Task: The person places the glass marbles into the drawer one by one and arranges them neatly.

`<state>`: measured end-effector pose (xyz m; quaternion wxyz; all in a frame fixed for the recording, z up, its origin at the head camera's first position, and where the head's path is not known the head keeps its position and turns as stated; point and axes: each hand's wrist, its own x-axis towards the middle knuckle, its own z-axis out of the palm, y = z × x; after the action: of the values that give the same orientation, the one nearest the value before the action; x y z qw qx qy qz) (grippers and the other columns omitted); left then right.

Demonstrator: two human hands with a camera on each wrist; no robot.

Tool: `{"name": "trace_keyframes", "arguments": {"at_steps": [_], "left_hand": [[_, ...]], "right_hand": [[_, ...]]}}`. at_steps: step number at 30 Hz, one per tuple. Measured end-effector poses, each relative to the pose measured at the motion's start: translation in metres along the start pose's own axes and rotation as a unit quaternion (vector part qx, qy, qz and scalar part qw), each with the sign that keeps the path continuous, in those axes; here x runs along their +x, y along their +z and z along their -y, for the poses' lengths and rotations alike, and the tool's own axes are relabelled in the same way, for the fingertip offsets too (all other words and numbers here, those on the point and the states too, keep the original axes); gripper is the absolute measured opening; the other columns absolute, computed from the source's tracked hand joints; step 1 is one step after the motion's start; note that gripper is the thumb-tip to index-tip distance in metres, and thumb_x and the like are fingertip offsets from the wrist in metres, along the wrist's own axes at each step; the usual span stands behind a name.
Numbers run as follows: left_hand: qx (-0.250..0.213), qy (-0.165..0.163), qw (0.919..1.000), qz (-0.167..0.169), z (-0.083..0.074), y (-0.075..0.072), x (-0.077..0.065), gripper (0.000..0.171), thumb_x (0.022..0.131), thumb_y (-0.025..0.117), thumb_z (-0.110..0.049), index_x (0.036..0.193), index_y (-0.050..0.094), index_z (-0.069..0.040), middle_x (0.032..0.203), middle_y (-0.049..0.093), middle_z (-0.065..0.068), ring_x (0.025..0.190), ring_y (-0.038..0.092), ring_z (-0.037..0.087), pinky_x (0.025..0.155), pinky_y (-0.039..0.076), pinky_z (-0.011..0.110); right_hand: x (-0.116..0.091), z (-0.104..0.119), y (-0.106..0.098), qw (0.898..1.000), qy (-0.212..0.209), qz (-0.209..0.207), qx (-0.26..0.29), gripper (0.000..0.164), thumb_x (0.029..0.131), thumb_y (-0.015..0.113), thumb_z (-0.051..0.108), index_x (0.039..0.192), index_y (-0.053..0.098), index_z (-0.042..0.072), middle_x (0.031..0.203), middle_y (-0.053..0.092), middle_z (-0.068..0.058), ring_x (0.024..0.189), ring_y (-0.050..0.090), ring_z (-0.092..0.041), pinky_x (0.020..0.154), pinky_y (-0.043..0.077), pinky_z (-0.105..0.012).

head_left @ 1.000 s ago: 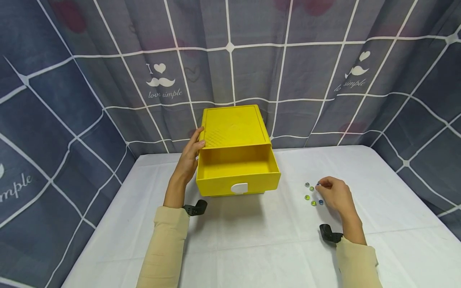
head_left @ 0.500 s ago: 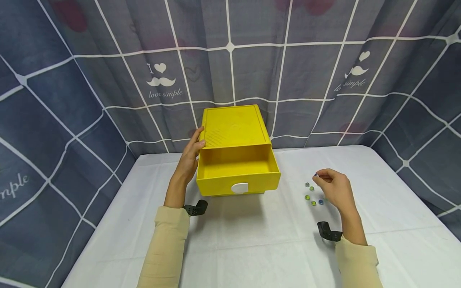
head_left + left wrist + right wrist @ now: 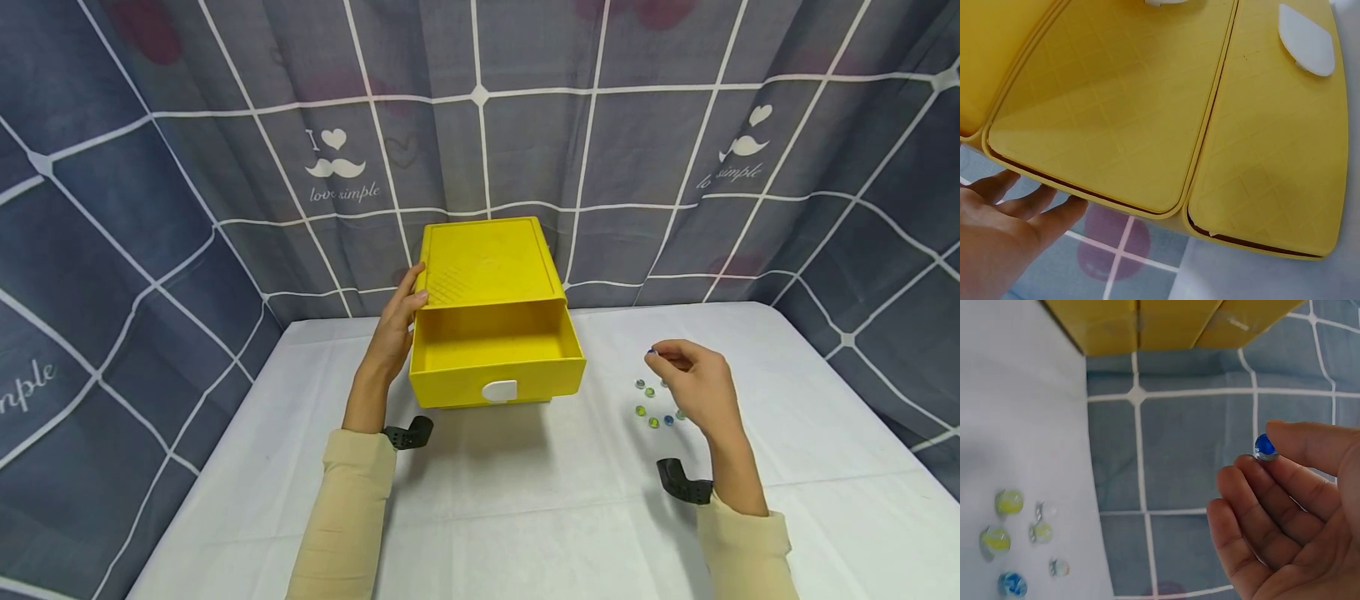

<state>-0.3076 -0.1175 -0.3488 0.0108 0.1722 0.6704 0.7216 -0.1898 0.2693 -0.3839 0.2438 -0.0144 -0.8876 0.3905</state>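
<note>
Pinching a blue marble (image 3: pixel 1264 446) above the surface (image 3: pixel 525 517) w/ R hand (image 3: pixel 697 383).
Best to squeeze it snug, not hard, since round glass may slip, & hold the yellow box (image 3: pixel 483 262) still. R grip has it btwn thumb & fingers, other fingers bent, nr the other marbles (image 3: pixel 1009 502), right of the box. L hand (image 3: pixel 392 327) isn't clenched: fingers rest on the box's side.

Head view fwd/dn, wrist views close; all share box (image 3: pixel 487 262).
</note>
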Motion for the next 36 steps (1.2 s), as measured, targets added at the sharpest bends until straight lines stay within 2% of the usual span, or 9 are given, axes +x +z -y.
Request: {"name": "trace_keyframes", "arguments": {"at_steps": [7,12,18,27,36], "left_hand": [[-0.004,0.002,1.0000,0.003,0.000,0.000,-0.001,0.070,0.095,0.050,-0.036,0.158,0.022,-0.025,0.163,0.012,0.000,0.145,0.019,0.019,0.116,0.017,0.048],[-0.005,-0.003,1.0000,0.002,0.000,-0.001,0.000,0.070,0.094,0.051,-0.038,0.158,0.023,-0.028,0.163,0.012,-0.001,0.145,0.018,0.020,0.114,0.020,0.051],[-0.005,-0.002,1.0000,0.002,0.000,0.000,0.000,0.071,0.094,0.050,-0.037,0.158,0.022,-0.026,0.163,0.013,-0.001,0.145,0.020,0.020,0.115,0.019,0.049],[-0.003,0.003,1.0000,0.004,-0.001,0.000,0.001,0.072,0.094,0.050,-0.038,0.159,0.022,-0.025,0.163,0.012,-0.001,0.145,0.018,0.019,0.116,0.016,0.047],[-0.003,0.002,1.0000,0.007,-0.002,0.000,0.001,0.072,0.094,0.050,-0.038,0.158,0.022,-0.025,0.163,0.012,-0.001,0.145,0.019,0.019,0.116,0.014,0.048]], "right_hand": [[-0.003,0.022,0.004,0.998,-0.013,-0.006,0.053,0.024,0.092,0.070,0.017,0.108,0.072,-0.001,0.095,0.070,-0.014,0.077,0.059,-0.001,0.066,0.045,-0.017],[-0.003,0.036,0.008,0.997,-0.027,-0.001,0.076,0.023,0.091,0.071,0.016,0.107,0.072,0.000,0.095,0.071,-0.013,0.078,0.061,-0.001,0.068,0.046,-0.015],[-0.006,0.047,0.007,0.997,-0.036,0.003,0.065,0.022,0.092,0.070,0.017,0.107,0.073,0.001,0.094,0.071,-0.011,0.078,0.061,-0.003,0.068,0.047,-0.014],[-0.010,0.063,-0.002,0.995,-0.072,-0.016,0.070,0.018,0.091,0.071,0.012,0.104,0.072,-0.001,0.092,0.070,-0.009,0.080,0.061,0.000,0.076,0.045,-0.015],[-0.015,0.079,-0.005,0.988,-0.097,-0.032,0.119,0.014,0.087,0.073,0.002,0.100,0.072,-0.002,0.089,0.070,-0.007,0.078,0.062,-0.004,0.076,0.047,-0.014]]}}
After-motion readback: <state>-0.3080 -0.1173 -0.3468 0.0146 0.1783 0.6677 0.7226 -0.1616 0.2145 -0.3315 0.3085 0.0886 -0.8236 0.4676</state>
